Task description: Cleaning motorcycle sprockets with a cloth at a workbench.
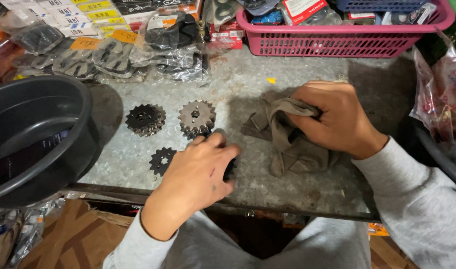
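Left hand (200,172) covers sprocket (230,167); right hand (335,119) grips rag (287,144) on bench (248,84).

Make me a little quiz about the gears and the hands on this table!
1. True or false: the right hand grips a cloth.
2. What colour is the basket at the back? A green, B pink, C yellow.
3. How many gears lie uncovered beside the left hand?

Key: 1 true. 2 B. 3 three: a dark gear, a grey gear and a small gear.
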